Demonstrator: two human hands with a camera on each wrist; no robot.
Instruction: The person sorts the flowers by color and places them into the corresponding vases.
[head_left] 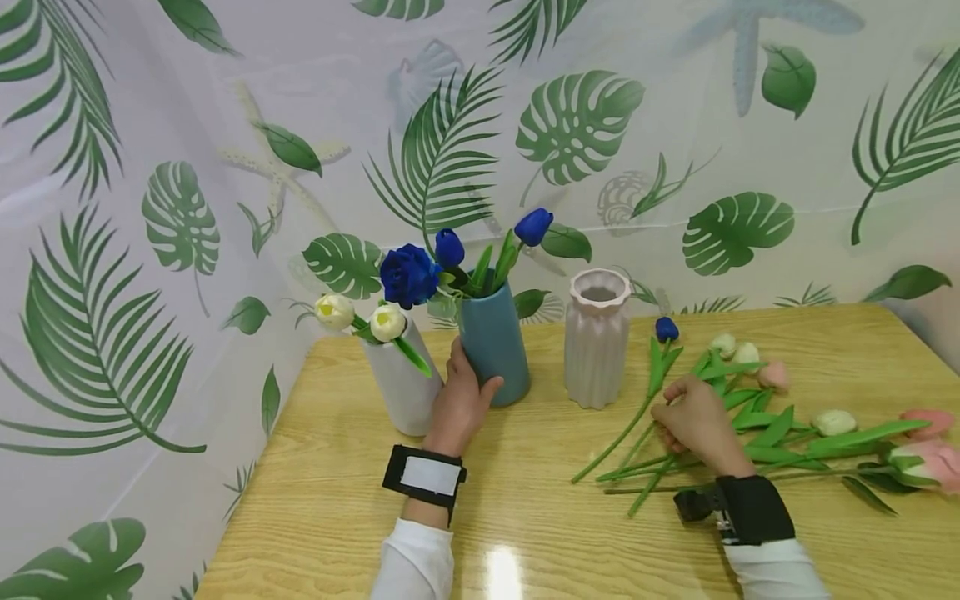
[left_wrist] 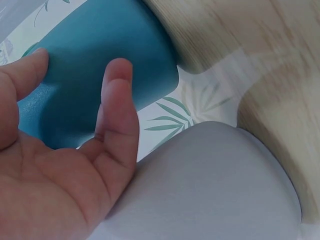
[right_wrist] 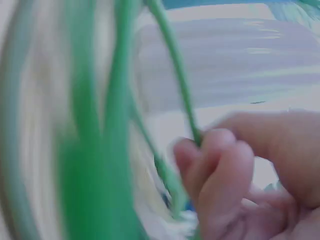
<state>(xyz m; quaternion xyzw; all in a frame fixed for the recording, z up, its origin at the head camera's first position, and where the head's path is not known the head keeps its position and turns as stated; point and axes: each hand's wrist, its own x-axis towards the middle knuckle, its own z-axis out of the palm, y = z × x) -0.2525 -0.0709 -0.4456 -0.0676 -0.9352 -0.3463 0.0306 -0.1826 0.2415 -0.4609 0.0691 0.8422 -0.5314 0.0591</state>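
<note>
My left hand [head_left: 461,408] holds the lower part of a blue vase [head_left: 497,354], its thumb in front. Blue flowers [head_left: 409,275] stand in this vase. Beside that hand is a white vase [head_left: 405,383] with two cream tulips [head_left: 334,312]; in the left wrist view the back fingers are partly hidden. My right hand [head_left: 697,425] is over the loose flowers on the table. The right wrist view shows its fingertips pinching a thin green stem [right_wrist: 175,55]; which bloom it belongs to cannot be told.
A pale pink ribbed vase [head_left: 596,358] stands upright between the hands. A blue tulip [head_left: 666,329], white tulips [head_left: 834,422] and pink flowers [head_left: 926,465] lie on the wooden table [head_left: 337,517]. Behind hangs a leaf-patterned cloth [head_left: 645,50].
</note>
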